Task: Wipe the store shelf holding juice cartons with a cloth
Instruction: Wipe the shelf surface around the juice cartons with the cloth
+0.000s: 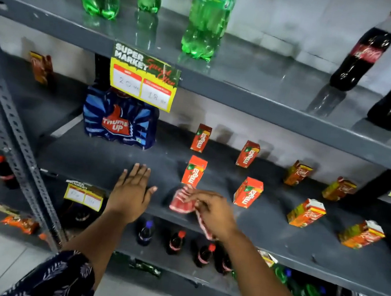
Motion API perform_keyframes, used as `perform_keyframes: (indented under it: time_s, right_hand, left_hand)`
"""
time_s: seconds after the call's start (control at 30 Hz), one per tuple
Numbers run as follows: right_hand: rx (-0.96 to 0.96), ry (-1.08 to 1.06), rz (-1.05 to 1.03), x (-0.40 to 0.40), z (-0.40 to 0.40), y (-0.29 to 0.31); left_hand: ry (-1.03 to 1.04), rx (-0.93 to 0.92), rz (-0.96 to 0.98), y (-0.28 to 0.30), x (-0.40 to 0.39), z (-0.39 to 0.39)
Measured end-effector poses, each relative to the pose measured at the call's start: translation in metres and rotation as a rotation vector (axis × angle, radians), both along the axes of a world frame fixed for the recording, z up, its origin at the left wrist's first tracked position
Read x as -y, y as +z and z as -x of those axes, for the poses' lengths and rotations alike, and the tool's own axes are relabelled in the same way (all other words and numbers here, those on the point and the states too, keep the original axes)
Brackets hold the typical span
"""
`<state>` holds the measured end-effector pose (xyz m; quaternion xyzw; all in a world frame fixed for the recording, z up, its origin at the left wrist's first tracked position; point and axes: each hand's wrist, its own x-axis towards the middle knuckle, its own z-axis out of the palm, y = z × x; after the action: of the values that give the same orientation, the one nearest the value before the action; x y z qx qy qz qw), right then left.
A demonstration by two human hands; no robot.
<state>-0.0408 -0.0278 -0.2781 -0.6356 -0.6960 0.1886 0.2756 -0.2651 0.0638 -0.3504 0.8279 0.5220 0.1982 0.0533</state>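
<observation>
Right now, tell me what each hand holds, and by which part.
The right hand pinches the red cloth by its near edge. The left hand holds nothing, lying open on the shelf.

Pretty clearly a small grocery shop: grey metal shelves (248, 90) stocked with Sprite bottles (210, 15) on top, juice cartons (248, 192) a level below, and a yellow "Super Market Special Offer" price tag (144, 76) clipped to the edge.

Red-white striped cloth (182, 200), grey shelf (277, 238), red-orange cartons (248, 192), green bottles (210, 15)
</observation>
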Motion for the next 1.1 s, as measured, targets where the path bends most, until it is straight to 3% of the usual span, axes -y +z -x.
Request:
perform_keyframes:
  time_s: [0.17, 0.3, 0.5, 0.67, 0.87, 0.97, 1.1]
  right_hand:
    - [-0.084, -0.003, 0.155, -0.027, 0.017, -0.035]
    - [-0.129, 0.034, 0.255, 0.014, -0.014, -0.036]
    - [0.036, 0.114, 0.472, 0.112, -0.085, -0.016]
    - [-0.015, -0.030, 0.135, 0.178, -0.162, 0.054]
    - [-0.354, -0.130, -0.307, 0.265, -0.265, 0.213]
    - [-0.275, -0.217, -0.504, 0.291, -0.329, 0.274]
    - [-0.033, -0.354, -0.595, 0.278, -0.408, 0.320]
  left_hand:
    - [0.013, 0.054, 0.023, -0.012, 0.023, -0.027]
    - [-0.053, -0.087, 0.037, -0.026, 0.058, -0.024]
    - [-0.017, -0.241, 0.148, -0.008, 0.105, -0.030]
    - [-0.046, -0.237, -0.132, 0.069, 0.139, -0.092]
    - [-0.186, -0.078, -0.511, 0.189, 0.197, -0.207]
    - [-0.227, 0.015, -0.637, 0.247, 0.221, -0.254]
    - [-0.217, 0.041, -0.777, 0.320, 0.233, -0.301]
